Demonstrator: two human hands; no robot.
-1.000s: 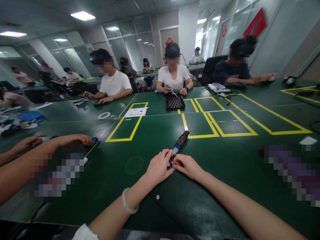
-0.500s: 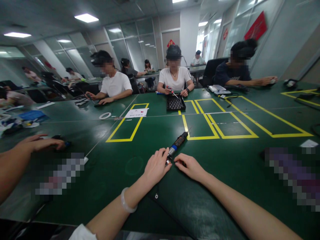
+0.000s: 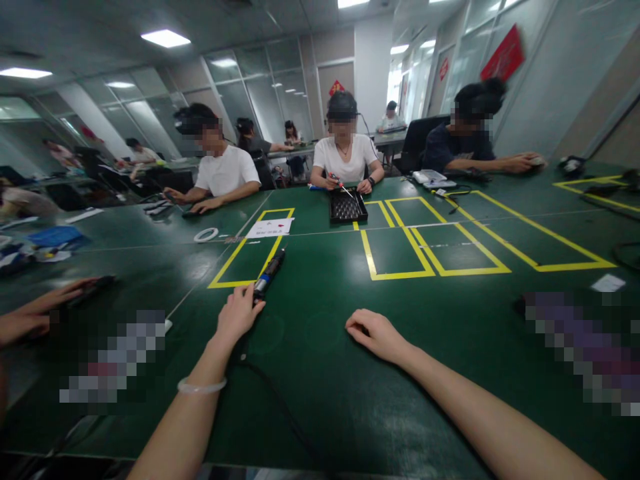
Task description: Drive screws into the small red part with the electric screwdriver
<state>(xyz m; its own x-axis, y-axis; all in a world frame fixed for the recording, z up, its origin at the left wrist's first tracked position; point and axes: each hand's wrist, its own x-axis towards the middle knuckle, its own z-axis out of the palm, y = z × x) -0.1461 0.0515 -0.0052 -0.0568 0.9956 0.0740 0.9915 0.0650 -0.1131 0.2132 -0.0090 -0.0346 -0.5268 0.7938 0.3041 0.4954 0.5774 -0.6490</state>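
Observation:
My left hand [image 3: 240,312] is wrapped around the rear end of a corded electric screwdriver [image 3: 269,274], black with a blue band. Its thin bit points away from me, over the side line of the left yellow-taped rectangle [image 3: 235,285]. The grip end is hidden under my fingers. From there a black cord [image 3: 280,395] runs back toward the table's near edge. My right hand [image 3: 376,333] rests on the green table [image 3: 320,373] to the right, well apart from the tool. Its fingers are curled in loosely, and nothing shows in them.
A white printed sheet [image 3: 270,228] and a roll of white tape [image 3: 206,235] lie ahead. Across the table a person [image 3: 345,160] works over a black tray [image 3: 349,217]. Another person's hand [image 3: 70,293] is at the left. More yellow-taped rectangles [image 3: 400,275] mark the right side.
My left hand has moved left with the electric screwdriver, from beside my right hand to the left taped rectangle. The cord has shifted left too. My right hand has stayed in place.

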